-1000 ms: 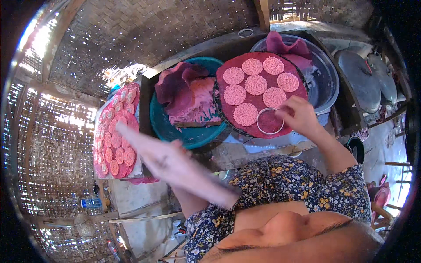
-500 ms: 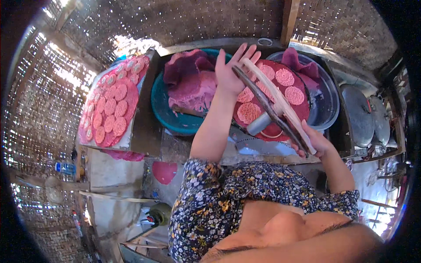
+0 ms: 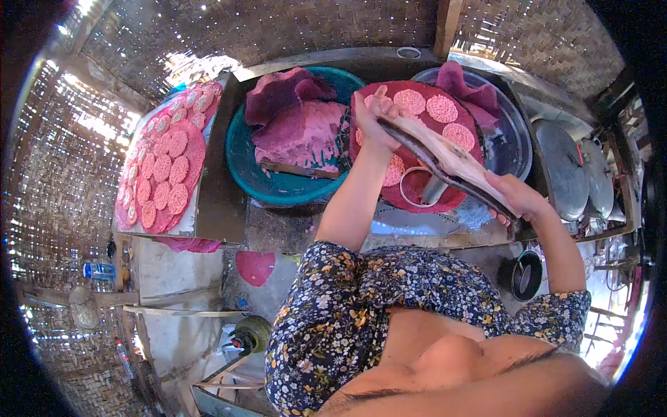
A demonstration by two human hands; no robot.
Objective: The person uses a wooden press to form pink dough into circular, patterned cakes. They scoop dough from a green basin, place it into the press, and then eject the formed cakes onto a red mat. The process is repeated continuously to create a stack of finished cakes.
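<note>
Both my hands hold a wooden hand press (image 3: pixel 451 154) with one pale handle and one dark handle. My left hand (image 3: pixel 377 125) is closed round its far left end, and my right hand (image 3: pixel 517 197) grips the near right end. A grey metal cylinder (image 3: pixel 434 189) juts out below the handles. Beneath the press lies a round red mat (image 3: pixel 455 200) carrying several pink, coiled noodle-like discs (image 3: pixel 442 109). A pale ring (image 3: pixel 405 186) rests over the mat beside the cylinder. The press and my left hand partly cover the discs.
At left, a teal basin (image 3: pixel 233 163) contains a pink mass (image 3: pixel 295 135), purple cloth (image 3: pixel 288 90) and a wooden strip. More discs (image 3: pixel 161 167) cover a slanted tray farther left. A grey basin (image 3: pixel 524 149) and metal pots (image 3: pixel 561 167) stand right. A green gas cylinder (image 3: pixel 256 335) stands below.
My left hand has gone from open, fingers spread, to closed round the press handles. The two handles are closer together, and the press sits slightly lower and farther right.
</note>
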